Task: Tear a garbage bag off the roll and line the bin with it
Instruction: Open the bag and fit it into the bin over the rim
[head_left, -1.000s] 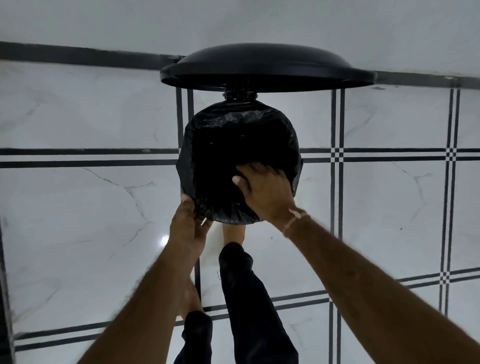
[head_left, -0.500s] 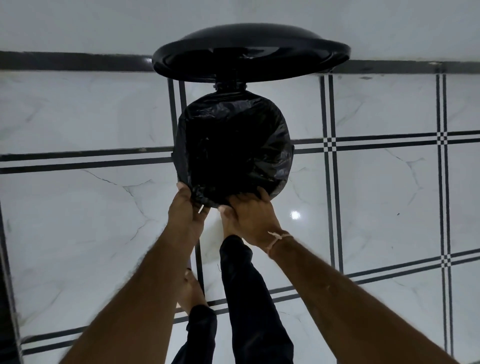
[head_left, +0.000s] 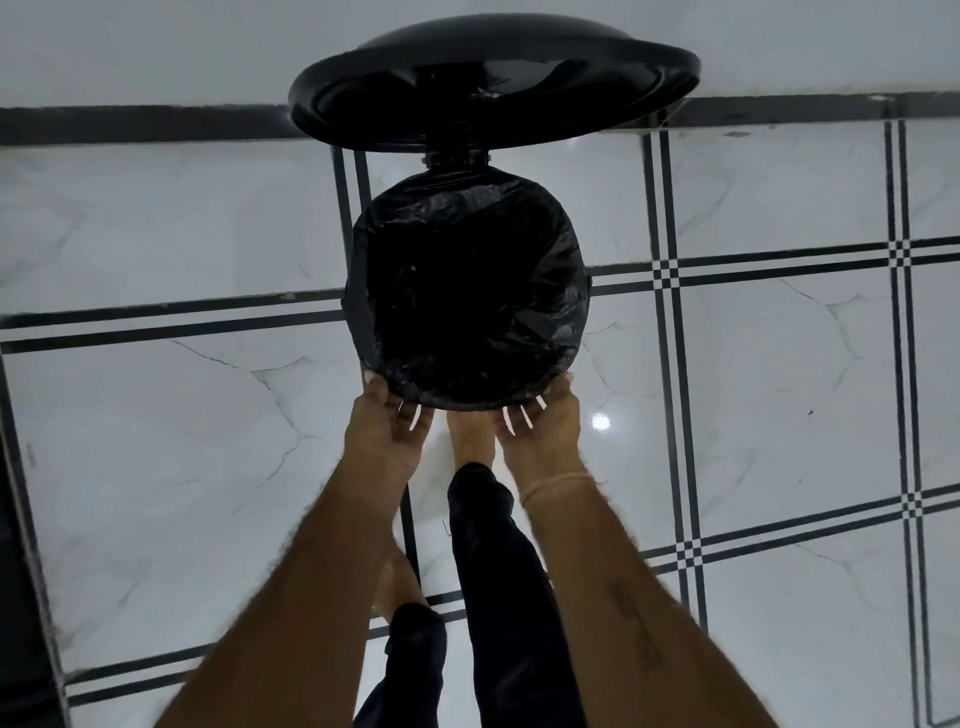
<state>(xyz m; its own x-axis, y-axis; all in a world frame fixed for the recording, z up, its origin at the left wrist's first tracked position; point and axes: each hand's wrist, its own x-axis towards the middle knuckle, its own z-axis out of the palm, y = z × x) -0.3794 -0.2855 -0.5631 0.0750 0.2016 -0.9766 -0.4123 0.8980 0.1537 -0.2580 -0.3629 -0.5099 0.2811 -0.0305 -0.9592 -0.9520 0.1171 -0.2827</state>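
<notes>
A round black bin stands on the floor with its lid (head_left: 493, 83) swung up behind it. A black garbage bag (head_left: 467, 291) lines the opening and is folded over the rim. My left hand (head_left: 387, 426) holds the near left edge of the bag-covered rim, fingers curled under it. My right hand (head_left: 540, 426) grips the near right edge of that rim the same way. The bin's body is hidden under the bag and my hands. No roll is in view.
White marble floor tiles with black double stripes (head_left: 670, 280) surround the bin. A white wall with a dark skirting strip (head_left: 140, 124) runs behind the lid. My dark trouser leg (head_left: 488, 545) and a bare foot (head_left: 467, 441) are just below the bin.
My right hand came off the top of the bag's mouth and moved down to the near right rim. The left hand stayed at the near left rim. The view shifted closer.
</notes>
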